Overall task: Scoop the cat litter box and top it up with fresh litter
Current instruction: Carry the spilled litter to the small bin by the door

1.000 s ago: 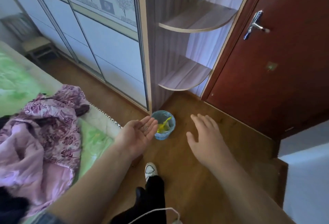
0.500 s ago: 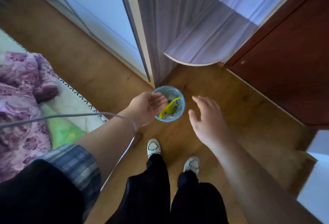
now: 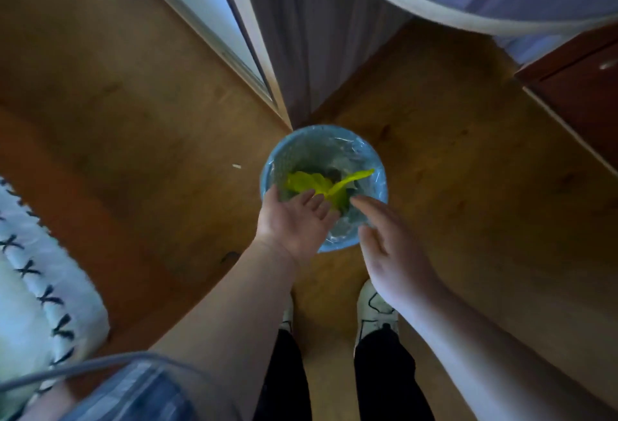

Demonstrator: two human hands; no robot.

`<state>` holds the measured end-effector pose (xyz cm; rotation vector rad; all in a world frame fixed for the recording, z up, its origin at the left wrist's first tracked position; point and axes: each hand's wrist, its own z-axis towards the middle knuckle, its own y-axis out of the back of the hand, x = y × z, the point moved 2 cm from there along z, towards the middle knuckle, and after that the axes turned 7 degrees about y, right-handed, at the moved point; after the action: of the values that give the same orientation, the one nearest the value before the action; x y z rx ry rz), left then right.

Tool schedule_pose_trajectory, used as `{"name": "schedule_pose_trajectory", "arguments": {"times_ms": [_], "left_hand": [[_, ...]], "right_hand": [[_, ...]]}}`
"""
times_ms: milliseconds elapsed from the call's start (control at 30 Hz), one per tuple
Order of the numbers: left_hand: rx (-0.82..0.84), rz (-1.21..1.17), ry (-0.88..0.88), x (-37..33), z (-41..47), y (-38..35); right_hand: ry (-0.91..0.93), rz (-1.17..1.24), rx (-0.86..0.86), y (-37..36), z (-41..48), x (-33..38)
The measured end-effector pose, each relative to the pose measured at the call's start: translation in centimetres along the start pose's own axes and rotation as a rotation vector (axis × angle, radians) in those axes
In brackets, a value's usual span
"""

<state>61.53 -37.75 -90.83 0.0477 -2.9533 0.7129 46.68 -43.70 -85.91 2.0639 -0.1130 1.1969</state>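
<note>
A small round blue waste bin [image 3: 379, 169] lined with clear plastic stands on the wooden floor at the wardrobe's corner. Yellow-green scraps [image 3: 307, 183] lie inside it. My left hand [image 3: 294, 223] reaches over the bin's near left rim, palm up, fingers apart and empty. My right hand [image 3: 388, 246] hovers at the near right rim, fingers spread, holding nothing. No litter box or scoop is in view.
A wardrobe with sliding doors [image 3: 214, 25] and a curved corner shelf [image 3: 468, 9] rise just behind the bin. A dark red door [image 3: 575, 92] is at the right. A bed edge [image 3: 40, 293] lies at the left. My feet in white shoes [image 3: 374, 310] stand below the bin.
I have bent down and stepped closer, so the bin looks much larger. Both hands have moved from beside the bin to over its near rim.
</note>
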Motion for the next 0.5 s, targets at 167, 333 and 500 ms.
{"name": "schedule_pose_trajectory", "arguments": {"times_ms": [167,333,500], "left_hand": [[0.102,-0.065,0.028,0.3,1.5,1.6],[0.227,-0.052,0.101,-0.2,-0.8,1.0],[0.137,-0.069,0.035,-1.5,-1.3,0.0]], "right_hand": [[0.127,0.046,0.181,-2.1,1.4,-0.7],[0.318,-0.071,0.408,-3.0,4.2,1.2],[-0.14,-0.188,0.376,-2.2,8.3,-1.9]]}}
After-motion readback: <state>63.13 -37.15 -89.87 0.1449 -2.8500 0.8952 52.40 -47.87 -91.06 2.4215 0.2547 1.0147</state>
